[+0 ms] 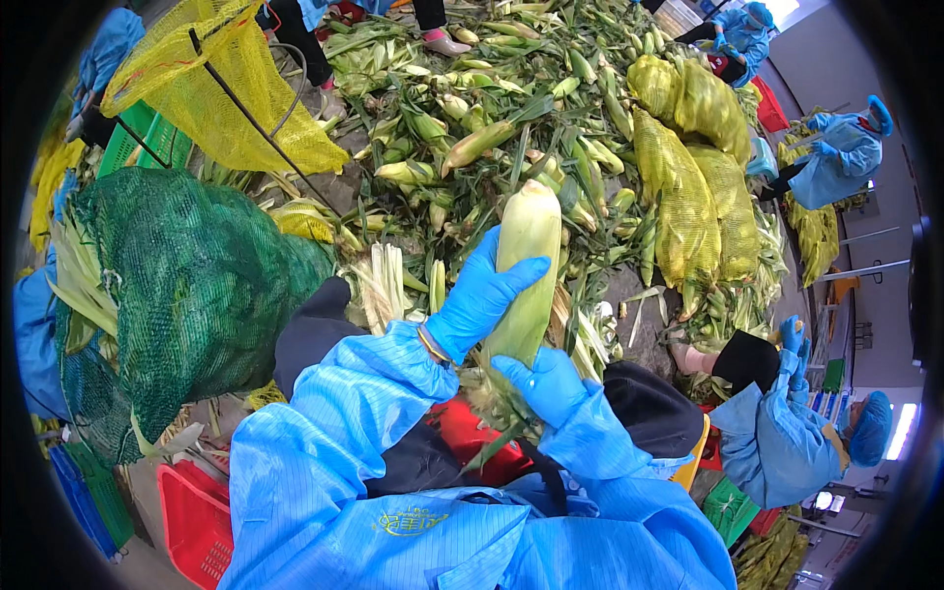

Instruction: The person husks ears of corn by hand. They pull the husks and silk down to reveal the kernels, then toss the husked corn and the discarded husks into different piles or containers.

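An ear of corn in pale green husk (525, 273) is held up before me, its cut stem end pointing away and its silk end towards my lap. My left hand (483, 295), in a blue glove, wraps around the middle of the ear, with the thumb across the top. Lower down, my right hand (549, 383), gloved the same way, grips the husk close to the silk end. Frayed silk and a loose leaf (495, 447) hang below it. Behind the ear spreads a large heap of unhusked corn (472, 147) on the floor.
A stuffed green mesh sack (199, 295) stands at left, below a yellow net bag (221, 96) on a metal frame. Full yellow mesh sacks (682, 199) lie at right. A red basket (193, 527) sits lower left. A co-worker (782, 435) sits at right; several others work farther off.
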`<state>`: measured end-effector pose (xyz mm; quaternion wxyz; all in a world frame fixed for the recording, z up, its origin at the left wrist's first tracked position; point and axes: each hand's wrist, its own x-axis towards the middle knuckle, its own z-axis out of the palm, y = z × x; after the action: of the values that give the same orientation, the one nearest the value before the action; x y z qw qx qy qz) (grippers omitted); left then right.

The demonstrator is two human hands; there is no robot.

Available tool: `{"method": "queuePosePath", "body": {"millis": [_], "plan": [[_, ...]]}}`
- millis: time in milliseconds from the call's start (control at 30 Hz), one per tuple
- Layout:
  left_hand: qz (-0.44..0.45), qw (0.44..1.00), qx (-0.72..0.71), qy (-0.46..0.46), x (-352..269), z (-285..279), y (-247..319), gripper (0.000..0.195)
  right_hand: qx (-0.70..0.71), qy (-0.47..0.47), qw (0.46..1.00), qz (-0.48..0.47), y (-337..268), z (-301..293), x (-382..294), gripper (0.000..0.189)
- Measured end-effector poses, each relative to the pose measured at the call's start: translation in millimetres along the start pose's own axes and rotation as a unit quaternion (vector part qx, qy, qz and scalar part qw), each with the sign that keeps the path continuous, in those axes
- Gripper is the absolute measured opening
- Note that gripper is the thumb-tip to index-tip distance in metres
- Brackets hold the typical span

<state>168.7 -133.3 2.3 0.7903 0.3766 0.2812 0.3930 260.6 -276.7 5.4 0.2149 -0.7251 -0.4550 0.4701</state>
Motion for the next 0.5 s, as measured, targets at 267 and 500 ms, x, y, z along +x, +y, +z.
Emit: {"method": "queuePosePath", "body": {"millis": [267, 500], "plan": [[0.021, 0.998, 0.048, -0.046, -1.2, -9.6, -4.3, 0.057, 0.343, -0.073, 0.932, 0.096, -47.2, -3.7, -26.9, 0.028], [-0.057, 0.98, 0.055, -0.183, -5.0, -9.6, 1.4, 0.059, 0.665, -0.221, 0.711, -0.059, -24.2, -54.4, -24.9, 0.03]]}}
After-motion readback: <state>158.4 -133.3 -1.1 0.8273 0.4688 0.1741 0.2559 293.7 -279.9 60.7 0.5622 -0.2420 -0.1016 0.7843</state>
